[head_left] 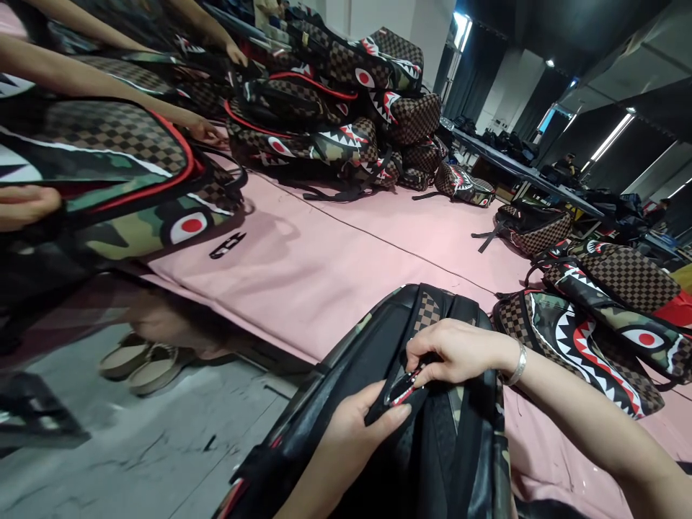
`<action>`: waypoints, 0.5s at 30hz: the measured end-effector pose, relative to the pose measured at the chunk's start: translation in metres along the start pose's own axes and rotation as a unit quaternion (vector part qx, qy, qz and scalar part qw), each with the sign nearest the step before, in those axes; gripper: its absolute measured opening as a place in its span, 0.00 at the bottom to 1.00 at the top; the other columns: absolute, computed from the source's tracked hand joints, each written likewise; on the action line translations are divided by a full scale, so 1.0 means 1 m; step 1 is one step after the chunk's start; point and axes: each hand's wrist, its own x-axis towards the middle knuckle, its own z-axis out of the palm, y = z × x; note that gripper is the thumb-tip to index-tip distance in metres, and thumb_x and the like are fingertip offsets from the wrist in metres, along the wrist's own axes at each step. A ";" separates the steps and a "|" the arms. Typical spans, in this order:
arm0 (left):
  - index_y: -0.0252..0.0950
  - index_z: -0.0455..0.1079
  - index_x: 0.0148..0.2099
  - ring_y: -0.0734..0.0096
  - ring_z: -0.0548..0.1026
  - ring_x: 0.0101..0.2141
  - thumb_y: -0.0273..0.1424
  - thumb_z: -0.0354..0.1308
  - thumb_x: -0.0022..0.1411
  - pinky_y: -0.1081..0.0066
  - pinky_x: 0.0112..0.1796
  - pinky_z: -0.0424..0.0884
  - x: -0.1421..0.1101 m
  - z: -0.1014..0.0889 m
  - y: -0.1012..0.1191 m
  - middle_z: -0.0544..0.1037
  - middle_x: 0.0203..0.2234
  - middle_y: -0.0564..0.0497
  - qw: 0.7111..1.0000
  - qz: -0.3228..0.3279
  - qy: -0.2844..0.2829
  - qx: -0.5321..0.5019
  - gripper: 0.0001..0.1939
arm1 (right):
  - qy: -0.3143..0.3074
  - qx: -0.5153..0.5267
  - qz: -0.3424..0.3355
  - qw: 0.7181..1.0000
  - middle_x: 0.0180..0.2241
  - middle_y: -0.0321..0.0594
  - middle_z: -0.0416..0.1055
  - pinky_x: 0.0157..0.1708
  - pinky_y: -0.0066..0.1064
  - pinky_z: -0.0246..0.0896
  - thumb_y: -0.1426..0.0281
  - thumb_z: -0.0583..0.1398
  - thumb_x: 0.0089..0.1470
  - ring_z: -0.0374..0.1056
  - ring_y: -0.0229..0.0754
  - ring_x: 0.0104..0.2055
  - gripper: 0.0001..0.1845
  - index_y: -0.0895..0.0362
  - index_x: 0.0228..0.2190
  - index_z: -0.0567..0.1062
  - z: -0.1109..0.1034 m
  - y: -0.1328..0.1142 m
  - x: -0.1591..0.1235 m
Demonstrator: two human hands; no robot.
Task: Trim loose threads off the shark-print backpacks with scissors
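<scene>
A black backpack [346, 389] with camouflage edges and a brown checkered patch lies in front of me, back panel and shoulder straps upward. My left hand [362, 425] is closed on a black shoulder strap [378, 409], thumb and fingers pinching its edge. My right hand [459, 353], with a silver bracelet on the wrist, pinches at the same strap from above. Between the hands shows a small black piece with red and white shark teeth [403, 391]. Whether it is part of the strap or separate I cannot tell, and my right fingertips partly hide it.
A pink-covered table [346, 245] carries a pile of shark-face backpacks [335, 108] at the back and more backpacks [589, 339] at the right. On the left, another person's hands [202, 130] work at a camouflage backpack [135, 223]. A black buckle [227, 246] lies nearby.
</scene>
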 end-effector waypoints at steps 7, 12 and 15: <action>0.38 0.71 0.46 0.59 0.75 0.40 0.37 0.63 0.42 0.62 0.45 0.69 0.004 0.007 -0.014 0.78 0.37 0.49 0.985 0.029 0.137 -0.099 0.25 | 0.242 0.283 0.046 0.927 0.30 0.36 0.69 0.33 0.25 0.59 0.68 0.62 0.49 0.65 0.35 0.32 0.07 0.58 0.30 0.71 0.027 -0.003 -0.005; 0.38 0.74 0.38 0.59 0.75 0.40 0.41 0.63 0.43 0.62 0.47 0.68 0.000 0.003 -0.004 0.78 0.34 0.49 0.978 -0.005 0.199 -0.059 0.19 | 0.516 0.453 0.145 0.712 0.23 0.29 0.62 0.19 0.20 0.50 0.63 0.64 0.45 0.54 0.28 0.19 0.13 0.57 0.32 0.70 0.058 0.014 -0.044; 0.38 0.73 0.33 0.57 0.74 0.40 0.45 0.60 0.46 0.58 0.49 0.65 -0.001 -0.010 -0.004 0.78 0.35 0.49 0.959 0.003 0.281 0.028 0.17 | 0.632 0.457 0.217 0.587 0.17 0.24 0.52 0.14 0.20 0.40 0.58 0.63 0.44 0.43 0.26 0.15 0.18 0.56 0.30 0.67 0.078 0.032 -0.092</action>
